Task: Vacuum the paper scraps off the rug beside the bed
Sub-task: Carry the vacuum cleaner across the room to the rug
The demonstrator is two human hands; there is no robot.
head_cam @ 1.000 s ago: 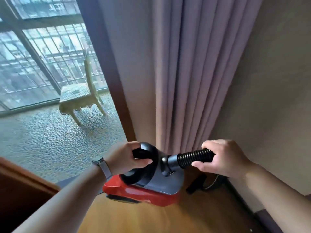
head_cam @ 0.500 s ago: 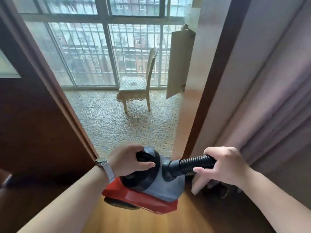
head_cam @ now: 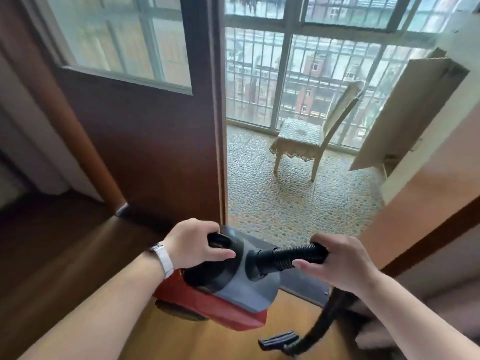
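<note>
A red and grey canister vacuum cleaner [head_cam: 233, 297] hangs above the wooden floor in front of me. My left hand [head_cam: 193, 245], with a white watch on the wrist, grips its black carry handle. My right hand [head_cam: 340, 263] grips the black ribbed hose [head_cam: 285, 257] where it leaves the body. The hose loops down under my right arm to a black nozzle [head_cam: 279, 340] near the floor. No rug, bed or paper scraps are in view.
A dark wooden door [head_cam: 145, 141] with a glass pane stands open on the left. The doorway leads to a pebble-tiled balcony [head_cam: 285, 203] with a cream chair [head_cam: 309, 139] and a leaning cardboard sheet [head_cam: 405, 118]. A wall [head_cam: 428, 198] is on the right.
My view has swung left, from the curtain and wall to the open balcony doorway and the door. Both hands keep their grip on the vacuum handle and hose.
</note>
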